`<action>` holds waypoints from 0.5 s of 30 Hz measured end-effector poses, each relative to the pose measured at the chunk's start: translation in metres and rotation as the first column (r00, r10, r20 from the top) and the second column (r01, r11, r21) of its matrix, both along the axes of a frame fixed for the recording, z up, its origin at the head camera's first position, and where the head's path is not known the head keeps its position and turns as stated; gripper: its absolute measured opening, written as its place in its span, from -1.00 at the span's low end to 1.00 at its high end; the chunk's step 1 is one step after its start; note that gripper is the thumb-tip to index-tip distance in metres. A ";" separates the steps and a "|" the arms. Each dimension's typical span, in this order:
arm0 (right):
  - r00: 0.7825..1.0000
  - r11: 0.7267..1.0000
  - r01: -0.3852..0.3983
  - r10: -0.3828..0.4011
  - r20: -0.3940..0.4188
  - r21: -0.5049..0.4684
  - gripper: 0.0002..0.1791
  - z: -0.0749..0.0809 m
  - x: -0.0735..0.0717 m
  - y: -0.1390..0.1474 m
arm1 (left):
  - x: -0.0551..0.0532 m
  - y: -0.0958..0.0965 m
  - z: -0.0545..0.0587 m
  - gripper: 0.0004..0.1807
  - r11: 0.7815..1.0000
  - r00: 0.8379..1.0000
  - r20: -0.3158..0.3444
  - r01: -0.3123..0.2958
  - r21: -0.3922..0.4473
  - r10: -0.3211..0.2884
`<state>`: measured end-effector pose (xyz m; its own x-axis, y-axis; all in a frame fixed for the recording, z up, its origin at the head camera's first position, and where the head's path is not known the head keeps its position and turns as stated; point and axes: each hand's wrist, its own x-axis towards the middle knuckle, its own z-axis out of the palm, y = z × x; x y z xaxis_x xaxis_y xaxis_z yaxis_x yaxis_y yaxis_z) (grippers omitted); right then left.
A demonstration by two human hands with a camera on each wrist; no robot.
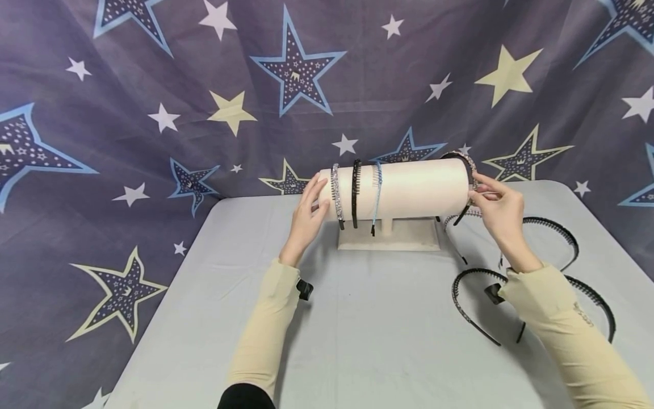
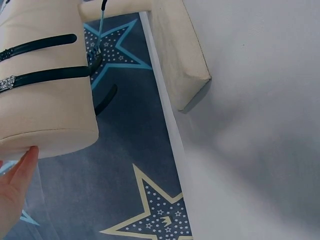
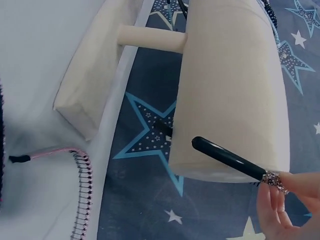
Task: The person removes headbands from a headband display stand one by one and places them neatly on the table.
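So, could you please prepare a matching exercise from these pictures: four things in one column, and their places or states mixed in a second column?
Things
1. left hand
2. stand base
3. right hand
4. blue headband

Places or states
A. pinches a sparkly headband at one end of the cream roll
B. fitted over the roll, next to a black headband
C. rests against the roll's left end
D. on the table, below the roll

Right pairs: 1-C, 2-D, 3-A, 4-B
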<state>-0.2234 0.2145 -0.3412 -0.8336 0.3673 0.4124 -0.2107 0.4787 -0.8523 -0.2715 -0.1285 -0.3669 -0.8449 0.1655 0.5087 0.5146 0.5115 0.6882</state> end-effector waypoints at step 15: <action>0.998 0.998 0.056 -0.055 0.027 -0.038 -0.63 -0.006 -0.003 0.017 | -0.001 -0.001 -0.002 -0.54 1.000 1.000 -0.004 0.006 0.002 -0.006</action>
